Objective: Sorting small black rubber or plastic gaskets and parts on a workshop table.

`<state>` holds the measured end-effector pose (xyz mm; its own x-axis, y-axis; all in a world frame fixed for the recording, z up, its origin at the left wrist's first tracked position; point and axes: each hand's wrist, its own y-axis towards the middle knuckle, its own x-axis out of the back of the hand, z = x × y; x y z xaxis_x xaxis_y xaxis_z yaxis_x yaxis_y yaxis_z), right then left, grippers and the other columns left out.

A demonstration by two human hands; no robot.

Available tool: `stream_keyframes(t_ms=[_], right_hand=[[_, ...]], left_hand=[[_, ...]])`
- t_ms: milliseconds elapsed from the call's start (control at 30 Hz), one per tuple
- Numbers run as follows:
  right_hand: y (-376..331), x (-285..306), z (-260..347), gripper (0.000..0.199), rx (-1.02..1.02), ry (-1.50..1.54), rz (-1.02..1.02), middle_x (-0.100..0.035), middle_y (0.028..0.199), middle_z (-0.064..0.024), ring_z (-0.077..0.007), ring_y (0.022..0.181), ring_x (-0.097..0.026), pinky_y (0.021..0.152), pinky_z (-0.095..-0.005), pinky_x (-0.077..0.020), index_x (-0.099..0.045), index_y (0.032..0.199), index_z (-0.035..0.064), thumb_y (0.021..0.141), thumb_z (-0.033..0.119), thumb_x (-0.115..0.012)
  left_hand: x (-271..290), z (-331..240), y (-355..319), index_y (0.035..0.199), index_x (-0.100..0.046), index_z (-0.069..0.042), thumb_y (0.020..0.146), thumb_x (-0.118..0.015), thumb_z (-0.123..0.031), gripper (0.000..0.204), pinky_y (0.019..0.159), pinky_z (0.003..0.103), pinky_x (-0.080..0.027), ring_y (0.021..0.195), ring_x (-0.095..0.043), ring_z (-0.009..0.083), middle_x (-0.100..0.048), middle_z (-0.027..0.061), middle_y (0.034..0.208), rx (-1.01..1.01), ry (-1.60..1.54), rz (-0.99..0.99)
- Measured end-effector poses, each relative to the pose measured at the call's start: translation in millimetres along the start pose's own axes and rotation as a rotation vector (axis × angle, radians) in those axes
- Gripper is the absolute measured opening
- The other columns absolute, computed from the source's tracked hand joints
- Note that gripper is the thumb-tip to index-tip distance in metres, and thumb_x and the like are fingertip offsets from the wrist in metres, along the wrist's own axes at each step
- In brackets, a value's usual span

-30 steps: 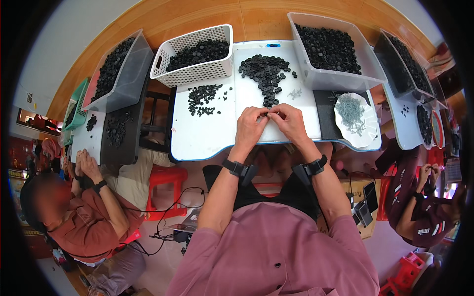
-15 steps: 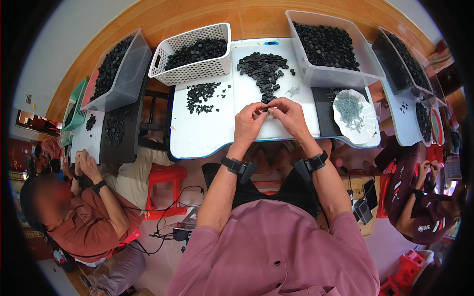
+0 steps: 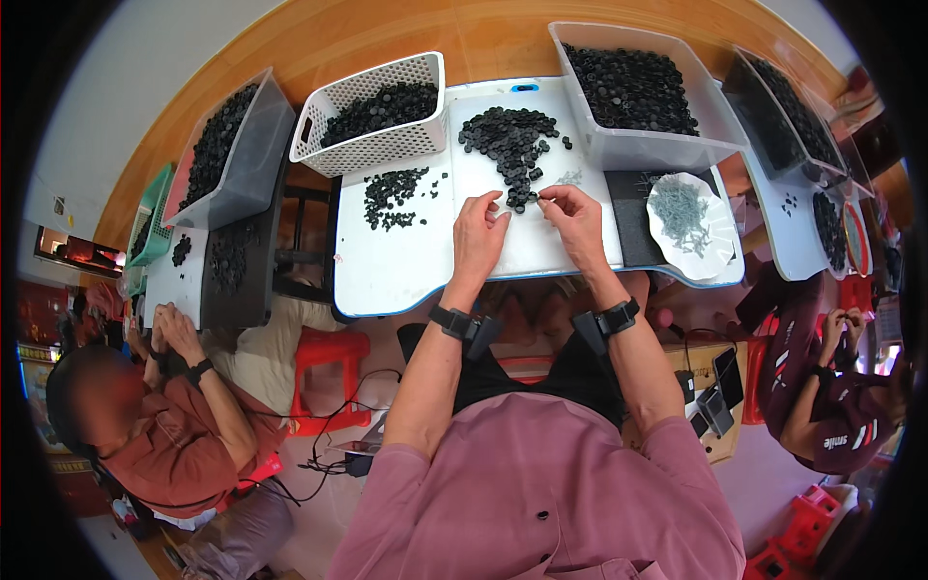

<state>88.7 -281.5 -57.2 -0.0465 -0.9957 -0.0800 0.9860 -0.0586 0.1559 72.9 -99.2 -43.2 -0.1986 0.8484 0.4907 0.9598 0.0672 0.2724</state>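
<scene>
A heap of small round black parts, like caps or knobs, narrows toward me on the white table. My left hand is at the near left of its tip, thumb and forefinger apart, with nothing visible between them. Right of the tip, my right hand has thumb and forefinger pinched together beside the nearest black parts. Whatever is in that pinch is too small to make out. Several small pale translucent pieces lie just beyond my right fingers. More of them are piled on a white scalloped plate to the right.
Smaller black pieces are scattered left on the table. A white perforated basket and a clear bin, both holding black parts, stand at the back. Co-workers sit left and right; a red stool and cables are on the floor.
My hands were together at the heap's near tip, fingertips meeting over a small black part. They have moved apart, left hand leftward, right hand to the right.
</scene>
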Motion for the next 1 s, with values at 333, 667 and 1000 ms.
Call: stream_keyframes(t_ms=[333, 667, 1000], right_hand=[[-3, 1, -1, 0.012, -0.008, -0.024, 0.031, -0.066, 0.079, 0.0045, -0.0021, 0.067, -0.052, 0.060, -0.0205, -0.0420, -0.075, 0.103, 0.0025, 0.091, 0.005, -0.075], [-3, 0, 1, 0.014, 0.012, -0.035, 0.039, -0.069, 0.085, 0.0031, -0.0025, 0.069, -0.053, 0.060, -0.0214, -0.0433, -0.076, 0.103, 0.0028, 0.089, 0.004, -0.075], [-6, -3, 6, 0.014, 0.127, -0.139, 0.013, -0.070, 0.089, -0.0007, -0.0051, 0.065, -0.052, 0.059, -0.0225, -0.0428, -0.077, 0.101, 0.0030, 0.087, 0.002, -0.077]], left_hand=[[-7, -9, 13, 0.110, -0.073, -0.005, 0.086, -0.079, -0.018, 0.027, 0.079, 0.042, -0.053, 0.087, -0.066, 0.0311, -0.066, 0.0137, 0.095, -0.040, 0.243, 0.069], [-10, -6, 15, 0.104, -0.075, -0.004, 0.084, -0.081, -0.020, 0.026, 0.079, 0.042, -0.053, 0.089, -0.066, 0.0311, -0.065, 0.0134, 0.095, -0.024, 0.260, 0.042], [-13, -7, -4, 0.108, -0.076, -0.004, 0.084, -0.079, -0.012, 0.026, 0.065, 0.032, -0.051, 0.066, -0.059, 0.0154, -0.075, 0.0082, 0.091, 0.011, 0.012, -0.065]])
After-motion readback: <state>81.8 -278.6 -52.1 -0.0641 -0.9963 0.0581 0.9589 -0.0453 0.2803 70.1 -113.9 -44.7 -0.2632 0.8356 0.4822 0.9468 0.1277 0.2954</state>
